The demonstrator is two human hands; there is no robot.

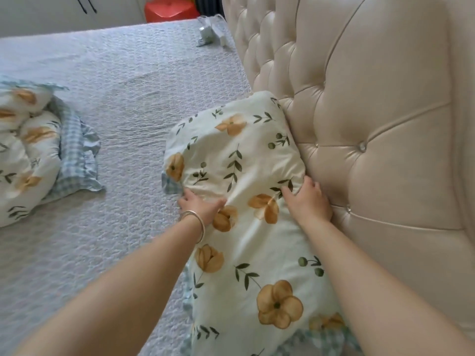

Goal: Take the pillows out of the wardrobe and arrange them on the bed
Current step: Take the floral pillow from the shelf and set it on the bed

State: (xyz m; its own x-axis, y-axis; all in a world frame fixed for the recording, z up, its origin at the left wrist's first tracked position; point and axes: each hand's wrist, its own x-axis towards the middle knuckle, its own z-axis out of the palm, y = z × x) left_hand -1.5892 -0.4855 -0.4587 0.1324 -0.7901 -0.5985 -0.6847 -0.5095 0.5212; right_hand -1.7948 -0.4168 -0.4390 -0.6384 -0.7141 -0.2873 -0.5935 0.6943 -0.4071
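Observation:
A cream pillow [246, 160] printed with orange flowers and green leaves leans against the tufted beige headboard [372, 111], over a second floral pillow [270, 299] nearer to me. My left hand [200, 206], with bangles on the wrist, grips the upper pillow's lower left edge. On the same pillow's lower right edge, beside the headboard, my right hand [308, 201] presses with curled fingers. More floral pillows with blue checked frills [33, 155] lie piled at the left of the bed.
The bed is covered by a grey quilted spread [128, 98]. Small white and grey items [210, 32] lie at the far corner near the headboard. A red object [169, 9] and white wardrobe doors [64, 11] stand beyond the bed.

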